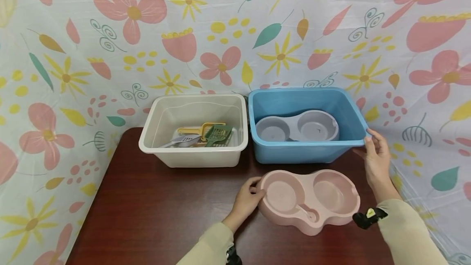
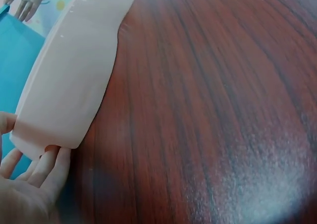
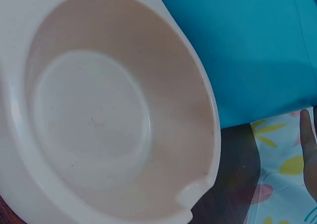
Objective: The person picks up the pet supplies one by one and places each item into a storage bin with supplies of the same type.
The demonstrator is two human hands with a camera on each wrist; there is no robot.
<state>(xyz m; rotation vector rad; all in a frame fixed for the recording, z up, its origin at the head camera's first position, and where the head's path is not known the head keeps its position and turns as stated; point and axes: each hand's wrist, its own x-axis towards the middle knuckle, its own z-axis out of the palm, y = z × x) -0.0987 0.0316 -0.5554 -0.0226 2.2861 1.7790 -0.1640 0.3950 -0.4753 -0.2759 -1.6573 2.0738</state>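
Observation:
A pink double pet bowl (image 1: 309,187) with two round hollows and a small slot between them is in front of the blue bin. My left hand (image 1: 248,197) grips its left end, thumb at the rim and fingers curled under the edge in the left wrist view. My right hand (image 1: 377,156) holds the front right corner of the blue plastic bin (image 1: 294,150), thumb and fingers about its rim. Inside that bin sits a grey double pet bowl (image 1: 294,124). The right wrist view is mostly filled by one hollow of the pink bowl (image 3: 94,120).
Left of the blue bin stands a cream bin (image 1: 202,158) holding several slotted scoops, among them a green scoop (image 1: 218,134) and a yellow scoop (image 1: 198,130). Both bins are on a dark reddish wooden table (image 1: 154,212), close against a flower-patterned cloth (image 1: 220,32).

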